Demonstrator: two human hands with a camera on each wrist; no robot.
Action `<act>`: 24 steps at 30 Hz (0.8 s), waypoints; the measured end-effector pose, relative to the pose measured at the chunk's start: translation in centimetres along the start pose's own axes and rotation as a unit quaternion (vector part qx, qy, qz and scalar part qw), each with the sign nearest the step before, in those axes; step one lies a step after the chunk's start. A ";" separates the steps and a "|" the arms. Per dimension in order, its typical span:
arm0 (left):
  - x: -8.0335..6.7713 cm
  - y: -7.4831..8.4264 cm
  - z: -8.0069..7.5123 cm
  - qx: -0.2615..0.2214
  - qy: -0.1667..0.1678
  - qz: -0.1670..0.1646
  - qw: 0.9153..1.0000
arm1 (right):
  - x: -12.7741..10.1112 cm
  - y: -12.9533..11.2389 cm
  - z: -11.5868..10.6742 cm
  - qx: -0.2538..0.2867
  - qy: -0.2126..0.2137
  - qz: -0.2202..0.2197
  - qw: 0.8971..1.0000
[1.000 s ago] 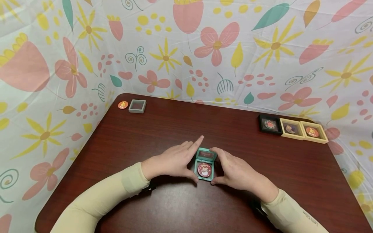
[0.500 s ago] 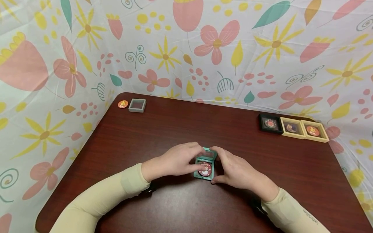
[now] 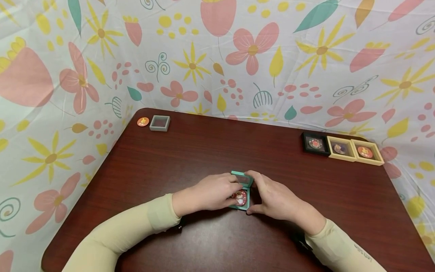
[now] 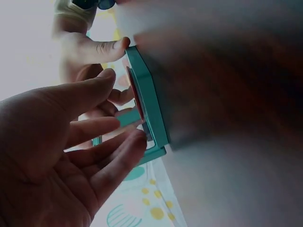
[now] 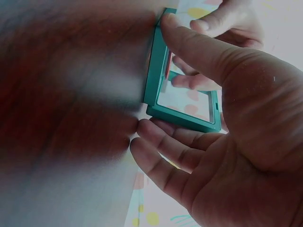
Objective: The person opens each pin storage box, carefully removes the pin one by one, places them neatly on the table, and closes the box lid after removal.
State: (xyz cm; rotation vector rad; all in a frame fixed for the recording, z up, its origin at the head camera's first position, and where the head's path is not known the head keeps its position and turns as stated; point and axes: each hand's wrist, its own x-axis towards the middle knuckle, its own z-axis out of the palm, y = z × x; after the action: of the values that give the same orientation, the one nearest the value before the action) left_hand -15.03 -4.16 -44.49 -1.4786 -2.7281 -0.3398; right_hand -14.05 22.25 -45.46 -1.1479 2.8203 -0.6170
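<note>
A small teal display case point(image 3: 246, 204) lies on the table with its clear-windowed lid point(image 3: 243, 180) raised. A round red badge with a cartoon figure point(image 3: 241, 197) sits in its base. My right hand point(image 3: 278, 198) grips the case from the right, thumb at the base's front corner point(image 5: 165, 19) and fingers behind the lid. My left hand point(image 3: 210, 192) reaches in from the left, its bent fingers and thumb around the badge and partly covering it. In the left wrist view a small gap shows between the left thumb and the badge's edge point(image 4: 135, 92).
At the far left lie an orange badge point(image 3: 143, 121) and a grey case point(image 3: 159, 123). Far right, a black case point(image 3: 315, 144) and two cream cases point(image 3: 341, 149) stand in a row, each with a badge. A floral cloth point(image 3: 204, 56) hangs behind the dark red table point(image 3: 204, 151).
My left hand came from beside the case to over the badge, thumb across it, then drew slightly left with fingers bent. The right hand stays on the case.
</note>
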 end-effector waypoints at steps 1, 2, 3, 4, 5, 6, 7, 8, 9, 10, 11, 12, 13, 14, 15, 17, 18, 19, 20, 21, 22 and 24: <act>0.0 0.1 0.1 0.007 -0.005 -0.002 1.000 | 0.0 0.0 0.0 0.001 -0.001 0.000 1.000; 0.1 0.2 0.2 0.015 -0.009 -0.002 1.000 | 0.0 0.0 0.0 0.003 -0.001 0.001 1.000; 0.1 0.3 0.2 0.022 -0.011 -0.003 1.000 | 0.0 0.0 0.0 0.004 -0.001 0.001 1.000; 0.0 0.4 0.2 0.029 -0.012 -0.002 1.000 | 0.0 0.0 0.0 0.005 -0.002 0.002 1.000; 0.0 0.5 0.2 0.034 -0.012 -0.001 0.999 | 0.0 0.0 0.0 0.005 -0.002 0.002 1.000; 0.0 0.6 0.1 0.040 -0.011 0.001 0.999 | 0.1 0.0 0.0 0.006 -0.002 0.002 1.000; 0.1 0.6 0.1 0.044 -0.012 0.002 0.999 | 0.0 0.0 0.0 0.006 -0.002 0.002 1.000; 0.1 0.7 0.2 0.048 -0.014 0.003 0.999 | 0.0 0.0 0.0 0.005 -0.002 0.003 1.000; 0.1 0.8 0.2 0.053 -0.015 0.004 0.998 | 0.0 0.0 0.0 0.005 -0.001 0.003 1.000; 0.2 0.8 0.2 0.059 -0.017 0.006 0.998 | 0.0 0.0 0.0 0.004 -0.001 0.003 1.000; 0.2 0.9 0.2 0.064 -0.018 0.007 0.998 | 0.0 0.0 0.0 0.003 0.000 0.003 1.000; 0.3 0.9 0.3 0.070 -0.020 0.008 0.997 | 0.0 0.0 0.1 0.003 0.001 0.003 1.000; 0.3 0.9 0.3 0.074 -0.022 0.009 0.997 | 0.0 0.0 0.1 0.001 0.002 0.003 1.000; 0.3 1.0 0.4 0.081 -0.021 0.010 0.996 | 0.0 0.0 0.1 0.000 0.003 0.003 1.000; 0.3 1.0 0.4 0.087 -0.020 0.011 0.996 | 0.0 0.0 0.1 0.000 0.003 0.003 1.000; 0.3 1.1 0.6 0.096 -0.018 0.013 0.995 | 0.0 0.1 0.1 0.000 0.002 0.003 1.000; 0.3 1.1 0.6 0.100 -0.017 0.013 0.995 | 0.0 0.1 0.1 0.000 0.002 0.003 1.000; 0.3 1.1 0.7 0.102 -0.015 0.014 0.995 | 0.0 0.1 0.1 0.000 0.001 0.003 1.000; 0.3 1.2 0.7 0.105 -0.013 0.014 0.994 | 0.0 0.1 0.1 0.000 0.001 0.004 1.000; 0.3 1.2 0.7 0.106 -0.012 0.014 0.994 | 0.0 0.1 0.1 0.001 0.000 0.004 1.000; 0.3 1.2 0.7 0.106 -0.010 0.014 0.994 | 0.0 0.1 0.1 0.001 -0.001 0.004 1.000; 0.4 1.2 0.8 0.104 -0.006 0.014 0.994 | 0.0 0.1 0.1 0.001 -0.002 0.005 1.000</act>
State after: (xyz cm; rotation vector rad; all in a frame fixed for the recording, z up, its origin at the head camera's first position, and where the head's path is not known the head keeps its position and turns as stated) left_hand -14.12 -3.05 -45.01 -1.4646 -2.6533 -0.0430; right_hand -14.12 22.30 -45.62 -1.1318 2.8189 -0.6162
